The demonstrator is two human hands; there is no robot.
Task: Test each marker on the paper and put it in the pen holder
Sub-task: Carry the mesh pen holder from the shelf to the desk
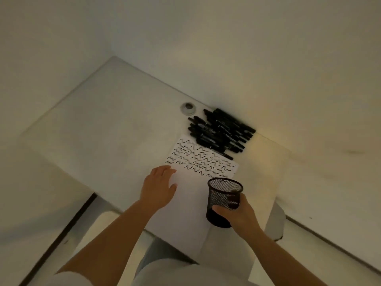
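Many black markers (221, 131) lie heaped at the desk's (103, 120) far edge, long axes mostly running left-near to right-far. The left hand (159, 187) rests flat, fingers spread, on the scribbled paper (191, 203); the right hand (237, 213) grips the upright mesh pen holder (223, 200).

white desk (115, 112) | plain pale walls (226, 38) | dim warm light

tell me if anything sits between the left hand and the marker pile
Nothing solid does. Only the flat paper, scribbled at its far end, lies between the left hand and the marker pile. The pen holder stands off to the right.
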